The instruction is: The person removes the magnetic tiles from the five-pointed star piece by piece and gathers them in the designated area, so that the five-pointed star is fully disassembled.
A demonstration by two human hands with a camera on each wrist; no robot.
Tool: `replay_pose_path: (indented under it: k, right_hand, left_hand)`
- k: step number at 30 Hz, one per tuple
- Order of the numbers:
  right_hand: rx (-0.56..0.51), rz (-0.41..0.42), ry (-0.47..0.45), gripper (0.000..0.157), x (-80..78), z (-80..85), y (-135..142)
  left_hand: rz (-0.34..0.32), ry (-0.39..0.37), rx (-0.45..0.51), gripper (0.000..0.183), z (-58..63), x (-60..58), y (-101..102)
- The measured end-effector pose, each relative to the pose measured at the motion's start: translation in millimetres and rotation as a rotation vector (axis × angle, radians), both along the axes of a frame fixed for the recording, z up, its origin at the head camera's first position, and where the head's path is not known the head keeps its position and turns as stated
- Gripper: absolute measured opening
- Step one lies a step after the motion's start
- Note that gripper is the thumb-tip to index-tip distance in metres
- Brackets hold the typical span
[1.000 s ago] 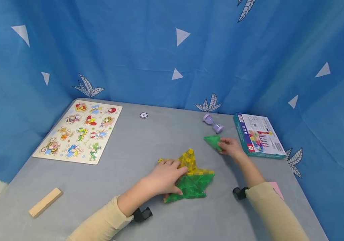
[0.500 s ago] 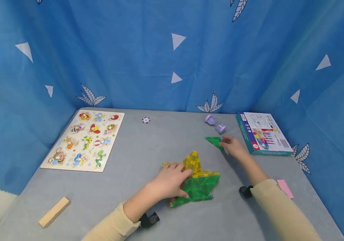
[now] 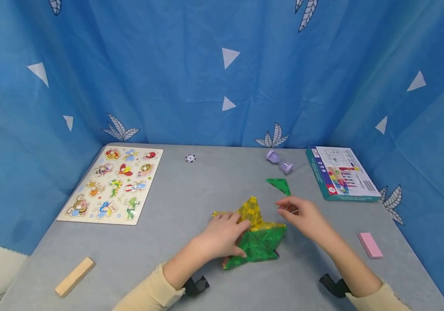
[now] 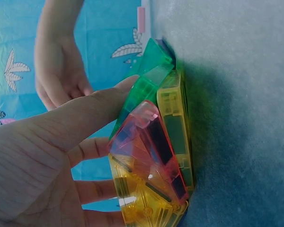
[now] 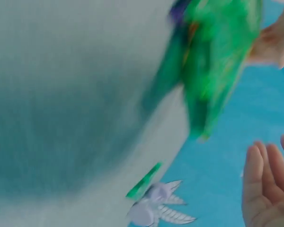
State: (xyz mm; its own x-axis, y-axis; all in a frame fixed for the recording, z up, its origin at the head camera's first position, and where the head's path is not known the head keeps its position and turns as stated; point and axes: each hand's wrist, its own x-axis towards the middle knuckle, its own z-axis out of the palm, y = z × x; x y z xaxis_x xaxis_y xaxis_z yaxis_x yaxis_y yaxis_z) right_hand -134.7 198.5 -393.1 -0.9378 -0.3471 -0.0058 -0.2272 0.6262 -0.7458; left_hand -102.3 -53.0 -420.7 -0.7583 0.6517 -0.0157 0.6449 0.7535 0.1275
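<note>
My left hand (image 3: pixel 223 235) grips a built shape of translucent magnetic tiles (image 3: pixel 261 244), green in front with yellow points behind. In the left wrist view the thumb lies along a green tile (image 4: pixel 146 87), and the fingers reach round the far side past red (image 4: pixel 139 127) and yellow tiles (image 4: pixel 144 198). To the right of the shape, my right hand (image 3: pixel 305 218) hovers with relaxed fingers and nothing in them. A loose green triangular magnetic tile (image 3: pixel 280 185) lies flat on the table just beyond it. The palm hides the shape's left part in the head view.
A purple hourglass (image 3: pixel 279 161) lies behind the loose tile, with a teal-edged box (image 3: pixel 342 172) to its right. A pink block (image 3: pixel 370 245) is at the right. An insect puzzle board (image 3: pixel 111 185), a poker chip (image 3: pixel 190 158) and a wooden block (image 3: pixel 75 277) lie on the left side.
My right hand has set the green triangular tile flat on the table, let go of it and drawn back toward the built shape. The left hand keeps its hold; the head view has shifted slightly.
</note>
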Motion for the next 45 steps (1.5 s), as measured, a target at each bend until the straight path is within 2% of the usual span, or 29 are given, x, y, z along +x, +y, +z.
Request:
replay_pose_path:
  k: [3,7,13,17,26,36,41,45]
  right_hand:
    - [0.019,0.066,-0.079,0.022,24.6,-2.7,-5]
    - [0.131,0.139,-0.141,0.026,48.2,-15.9,-15]
    - [0.333,0.102,-0.049,0.032,66.9,-27.4,-29]
    - [0.416,0.07,0.018,0.038,72.0,-29.6,-36]
    - [0.551,0.059,0.17,0.048,80.3,-39.3,-46]
    - [0.577,0.031,0.286,0.041,80.1,-47.7,-48]
    - [0.56,0.023,0.293,0.043,77.8,-50.0,-48]
    - [0.529,0.016,0.248,0.046,75.5,-50.8,-44]
  left_hand:
    - [0.003,-0.009,0.002,0.058,-0.3,-0.2,1]
    - [0.002,-0.021,0.007,0.057,-0.2,0.1,1]
    - [-0.003,-0.021,0.012,0.057,-0.9,0.4,0]
    - [-0.004,-0.019,0.018,0.056,0.2,-0.1,-1]
    - [0.001,-0.031,0.017,0.056,0.0,-0.8,-1]
    - [0.003,-0.034,0.039,0.056,0.1,1.3,-3]
    - [0.008,-0.021,0.023,0.057,0.7,1.9,-3]
    - [-0.002,-0.013,0.019,0.058,0.8,1.7,-1]
